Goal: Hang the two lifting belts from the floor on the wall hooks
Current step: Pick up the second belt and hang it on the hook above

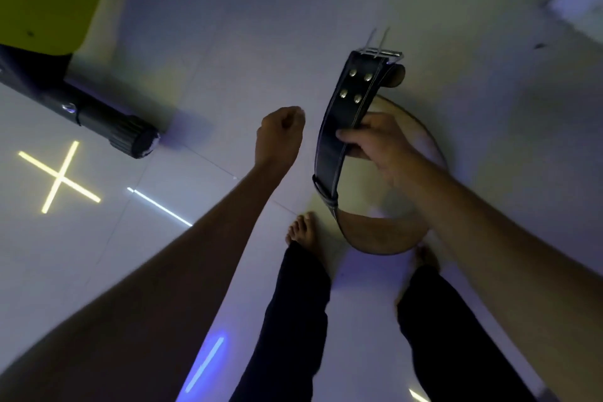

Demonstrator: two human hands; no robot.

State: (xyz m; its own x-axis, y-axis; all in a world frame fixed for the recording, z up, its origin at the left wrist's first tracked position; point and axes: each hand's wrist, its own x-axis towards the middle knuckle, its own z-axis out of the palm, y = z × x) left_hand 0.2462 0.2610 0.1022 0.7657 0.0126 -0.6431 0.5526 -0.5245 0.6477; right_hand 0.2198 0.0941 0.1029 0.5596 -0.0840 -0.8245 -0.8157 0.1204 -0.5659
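A black leather lifting belt [346, 114] with a brown inner face hangs curled in the air over the glossy floor, its metal two-prong buckle [380, 50] pointing away from me. My right hand [375, 143] grips the belt's black strap a little below the four rivets. My left hand [280, 134] hovers just left of the belt, fingers curled into a loose fist with nothing in it, not touching the strap. No second belt and no wall hooks appear in this view.
A black machine foot with a ribbed end cap [130, 137] lies on the floor at left, under a yellow-green panel [45, 0]. My bare feet [301, 227] and dark trouser legs stand below the belt. Light strips reflect on the tiles.
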